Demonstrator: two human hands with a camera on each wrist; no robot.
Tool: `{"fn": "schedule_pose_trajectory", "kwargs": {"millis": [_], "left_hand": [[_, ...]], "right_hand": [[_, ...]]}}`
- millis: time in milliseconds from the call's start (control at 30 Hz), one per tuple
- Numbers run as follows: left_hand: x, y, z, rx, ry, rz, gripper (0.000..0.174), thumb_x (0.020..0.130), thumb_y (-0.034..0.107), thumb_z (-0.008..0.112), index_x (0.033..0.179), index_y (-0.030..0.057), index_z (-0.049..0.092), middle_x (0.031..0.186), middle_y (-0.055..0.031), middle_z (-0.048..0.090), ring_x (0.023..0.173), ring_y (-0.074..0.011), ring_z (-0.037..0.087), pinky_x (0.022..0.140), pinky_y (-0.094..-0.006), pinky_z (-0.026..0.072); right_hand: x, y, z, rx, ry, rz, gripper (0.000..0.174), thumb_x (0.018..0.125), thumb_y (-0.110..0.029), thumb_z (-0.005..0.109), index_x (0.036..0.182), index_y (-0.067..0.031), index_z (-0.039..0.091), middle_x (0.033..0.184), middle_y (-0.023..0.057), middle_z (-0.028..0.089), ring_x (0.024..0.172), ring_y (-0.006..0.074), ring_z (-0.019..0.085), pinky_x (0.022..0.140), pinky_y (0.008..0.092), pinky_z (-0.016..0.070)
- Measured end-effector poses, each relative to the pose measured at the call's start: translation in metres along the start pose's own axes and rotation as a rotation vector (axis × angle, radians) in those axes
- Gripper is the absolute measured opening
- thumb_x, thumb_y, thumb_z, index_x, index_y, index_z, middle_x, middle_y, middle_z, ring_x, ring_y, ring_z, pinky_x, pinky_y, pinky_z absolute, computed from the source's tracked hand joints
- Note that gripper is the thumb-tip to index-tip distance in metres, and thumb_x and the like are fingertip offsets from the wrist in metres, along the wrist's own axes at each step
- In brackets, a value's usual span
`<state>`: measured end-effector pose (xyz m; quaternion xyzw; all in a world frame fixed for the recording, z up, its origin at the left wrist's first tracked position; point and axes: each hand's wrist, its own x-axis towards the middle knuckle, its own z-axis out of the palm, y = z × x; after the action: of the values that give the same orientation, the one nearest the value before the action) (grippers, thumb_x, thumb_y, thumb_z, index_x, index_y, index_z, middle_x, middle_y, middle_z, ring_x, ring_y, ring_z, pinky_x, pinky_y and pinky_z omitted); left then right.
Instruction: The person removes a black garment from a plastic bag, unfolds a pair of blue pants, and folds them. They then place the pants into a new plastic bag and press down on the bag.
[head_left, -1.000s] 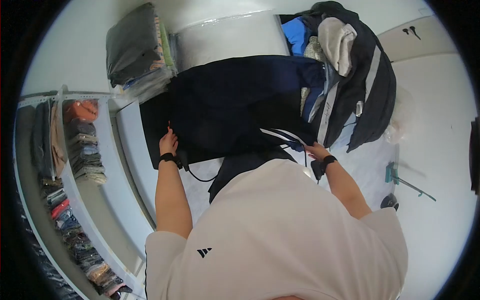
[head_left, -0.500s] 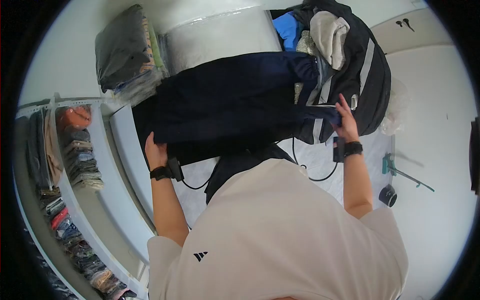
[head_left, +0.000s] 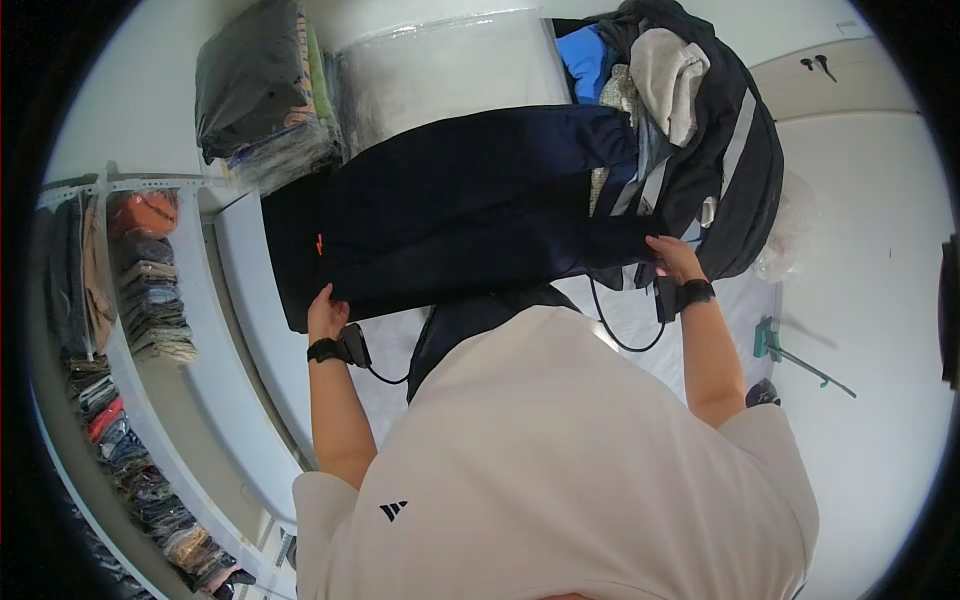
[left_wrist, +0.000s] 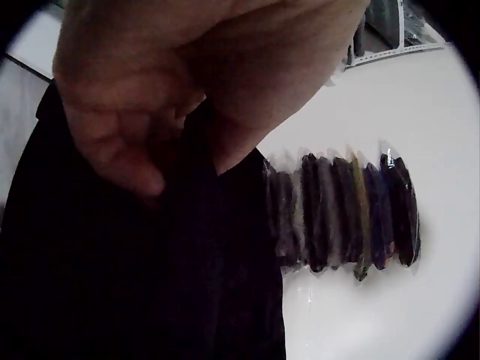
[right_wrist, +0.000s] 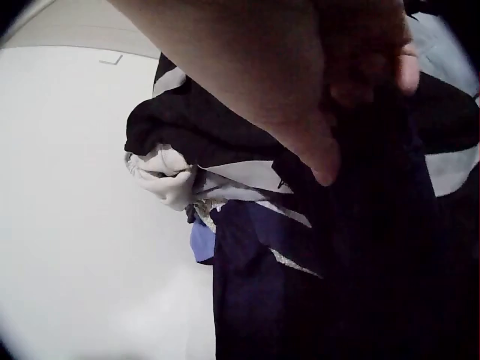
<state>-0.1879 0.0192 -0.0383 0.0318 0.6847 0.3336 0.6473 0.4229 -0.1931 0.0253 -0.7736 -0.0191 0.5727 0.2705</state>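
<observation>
Dark navy trousers (head_left: 470, 200) lie spread across the head view, waist end at the left and the two legs running right. A small orange mark (head_left: 320, 244) shows near the waist end. My left hand (head_left: 326, 318) pinches the near edge by the waist; in the left wrist view, thumb and fingers (left_wrist: 154, 180) close on the dark cloth. At the end of the near leg, my right hand (head_left: 680, 260) grips the fabric, its thumb on top in the right wrist view. The far leg's gathered cuff (head_left: 622, 145) lies beside a heap of clothes.
A black bag with grey stripes (head_left: 738, 150) holds several garments at the right. Behind the trousers lies a clear plastic stack (head_left: 450, 75), with packed dark clothes (head_left: 250, 85) left of it. Shelves of folded clothes (head_left: 155, 310) stand at the left.
My right hand first moves up and right with the near leg, spreading its fingers, then comes back down holding the leg's end. The leg now lies straighter, its white stripes out of sight.
</observation>
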Motion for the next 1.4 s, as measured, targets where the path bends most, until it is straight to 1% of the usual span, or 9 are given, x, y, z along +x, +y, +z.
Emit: {"fn": "schedule_pose_trajectory", "kwargs": {"millis": [267, 467, 667, 800, 900, 967, 1100, 1333, 1400], "left_hand": [[-0.074, 0.015, 0.022, 0.085, -0.02, 0.476, 0.022, 0.084, 0.014, 0.057, 0.105, 0.0084, 0.059, 0.086, -0.002, 0.058, 0.063, -0.0104, 0.05, 0.061, -0.0248, 0.0403], [-0.032, 0.051, 0.024, -0.044, -0.183, 0.413, 0.025, 0.086, 0.016, 0.054, 0.108, 0.0062, 0.058, 0.102, -0.0061, 0.06, 0.08, -0.0147, 0.055, 0.069, -0.0238, 0.0426], [0.001, 0.094, 0.081, -0.084, -0.408, 0.394, 0.045, 0.086, 0.013, 0.053, 0.125, -0.0037, 0.039, 0.122, -0.0204, 0.048, 0.111, -0.0332, 0.052, 0.088, -0.0307, 0.047], [0.008, 0.097, 0.111, -0.042, -0.37, 0.472, 0.057, 0.084, 0.008, 0.055, 0.133, -0.0035, 0.029, 0.127, -0.0225, 0.045, 0.11, -0.0318, 0.053, 0.085, -0.0309, 0.0482], [0.051, 0.085, 0.097, 0.312, -0.199, 0.704, 0.066, 0.08, 0.018, 0.064, 0.134, -0.0031, 0.03, 0.127, -0.0234, 0.045, 0.11, -0.0307, 0.054, 0.087, -0.0336, 0.0465], [0.062, 0.076, 0.09, 0.882, 0.329, 0.876, 0.078, 0.073, 0.031, 0.072, 0.132, -0.0048, 0.035, 0.125, -0.0236, 0.047, 0.112, -0.0311, 0.052, 0.093, -0.0362, 0.0417], [0.041, 0.059, 0.107, 0.728, 0.315, 0.495, 0.082, 0.069, 0.039, 0.075, 0.123, -0.0125, 0.042, 0.123, -0.0254, 0.049, 0.116, -0.0331, 0.047, 0.098, -0.0365, 0.0358], [0.052, 0.063, 0.109, 0.85, 0.299, 0.386, 0.081, 0.067, 0.036, 0.076, 0.122, -0.0126, 0.043, 0.123, -0.0231, 0.05, 0.113, -0.0321, 0.05, 0.096, -0.0369, 0.0387], [0.035, 0.066, 0.112, 0.546, 0.027, 0.314, 0.083, 0.067, 0.03, 0.077, 0.125, -0.0137, 0.038, 0.122, -0.0225, 0.05, 0.11, -0.0301, 0.051, 0.093, -0.0356, 0.0406]], "right_hand": [[-0.03, -0.032, 0.011, 0.05, 0.315, -0.397, 0.039, 0.085, -0.026, 0.059, 0.116, -0.0018, 0.053, 0.099, 0.0064, 0.059, 0.088, 0.0165, 0.054, 0.068, 0.0283, 0.0452], [0.001, -0.093, -0.019, 0.676, -0.294, -0.187, 0.019, 0.087, -0.014, 0.046, 0.092, -0.0028, 0.06, 0.09, 0.0109, 0.064, 0.092, 0.0217, 0.06, 0.074, 0.0319, 0.0511], [0.061, -0.152, 0.007, 0.586, -0.313, -0.263, 0.025, 0.084, -0.018, 0.053, 0.1, -0.0009, 0.059, 0.094, 0.008, 0.065, 0.091, 0.0204, 0.062, 0.063, 0.0219, 0.0482], [0.091, -0.17, 0.036, 0.251, 0.099, -0.311, 0.036, 0.082, -0.025, 0.059, 0.106, 0.0017, 0.059, 0.092, 0.0144, 0.066, 0.083, 0.0263, 0.064, 0.068, 0.0273, 0.0513], [0.105, -0.178, 0.05, -0.662, 0.658, -0.599, 0.044, 0.078, -0.037, 0.061, 0.104, -0.002, 0.063, 0.091, 0.0171, 0.066, 0.084, 0.0321, 0.063, 0.074, 0.0351, 0.0499], [0.112, -0.18, 0.059, -0.776, 0.749, -0.596, 0.045, 0.077, -0.041, 0.06, 0.1, -0.0029, 0.065, 0.094, 0.019, 0.065, 0.09, 0.0356, 0.061, 0.08, 0.04, 0.0472], [0.125, -0.181, 0.068, -0.891, 0.725, -0.517, 0.048, 0.076, -0.041, 0.058, 0.105, -0.0031, 0.061, 0.104, 0.0218, 0.061, 0.098, 0.04, 0.056, 0.086, 0.0441, 0.0441], [0.114, -0.193, 0.07, -0.898, 0.478, -0.438, 0.056, 0.077, -0.045, 0.057, 0.112, -0.0018, 0.057, 0.111, 0.025, 0.057, 0.11, 0.0365, 0.051, 0.092, 0.0428, 0.0409], [0.133, -0.185, 0.071, -0.89, 0.521, -0.449, 0.059, 0.077, -0.047, 0.058, 0.111, 0.0003, 0.057, 0.11, 0.0254, 0.057, 0.108, 0.0362, 0.053, 0.09, 0.0419, 0.042]]}}
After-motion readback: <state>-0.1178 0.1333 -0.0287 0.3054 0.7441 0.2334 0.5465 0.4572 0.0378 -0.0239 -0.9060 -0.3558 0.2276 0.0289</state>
